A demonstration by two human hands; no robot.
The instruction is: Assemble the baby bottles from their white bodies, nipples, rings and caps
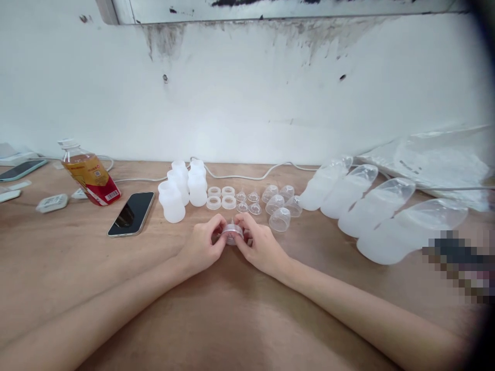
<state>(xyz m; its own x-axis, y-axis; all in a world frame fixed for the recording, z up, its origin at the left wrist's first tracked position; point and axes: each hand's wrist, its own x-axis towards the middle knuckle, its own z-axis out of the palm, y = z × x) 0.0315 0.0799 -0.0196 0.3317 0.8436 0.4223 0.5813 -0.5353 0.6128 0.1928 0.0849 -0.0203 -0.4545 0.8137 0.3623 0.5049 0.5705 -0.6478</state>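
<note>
Right of the phone point(131, 214), left hand point(204, 245) and right hand point(263, 246) grip a ringed teat point(232, 235) near white bottles point(172, 205); left of the phone sits a drink bottle point(92, 179) (amber liquid point(76, 154) inside).

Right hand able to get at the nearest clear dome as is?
Likely yes: nothing visible stands between the right hand and that dome, though the hand is holding a clear ring piece.

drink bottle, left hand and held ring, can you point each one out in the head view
drink bottle point(91, 178), head view: middle of its label
left hand point(204, 245), head view: back of the hand
held ring point(232, 234), head view: its front side
</note>
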